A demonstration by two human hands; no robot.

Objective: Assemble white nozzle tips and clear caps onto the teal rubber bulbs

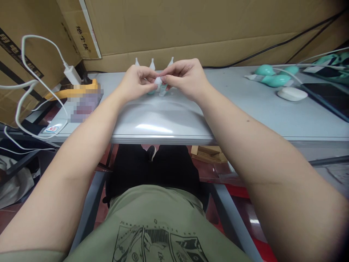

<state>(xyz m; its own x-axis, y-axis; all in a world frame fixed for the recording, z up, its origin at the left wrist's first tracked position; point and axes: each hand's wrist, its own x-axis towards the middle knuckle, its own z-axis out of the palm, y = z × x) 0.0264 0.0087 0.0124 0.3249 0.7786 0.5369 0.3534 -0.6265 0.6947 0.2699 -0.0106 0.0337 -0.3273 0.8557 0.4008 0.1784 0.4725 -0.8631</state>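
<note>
Near the back of the grey table, my left hand point(138, 83) and my right hand point(187, 78) meet fingertip to fingertip. Pinched between them is a small white translucent cap-like piece point(158, 80). The fingers cover much of it. Just beneath the fingertips, a clear, faintly teal small container point(163, 90) shows in part. Behind the hands rise several narrow translucent nozzle tips, among them a left one point(136, 62), a middle one point(152, 64) and a right one point(171, 61). Their lower parts are mostly hidden by my hands.
Cardboard walls point(174, 29) close off the table's back. To the left are a white charger point(72, 75) with looping cables, a yellow object point(94, 85) and a blurred flat item point(84, 107). On the right lie teal rounded objects point(275, 80), a white oval case point(292, 94) and a dark tablet-like device point(331, 96).
</note>
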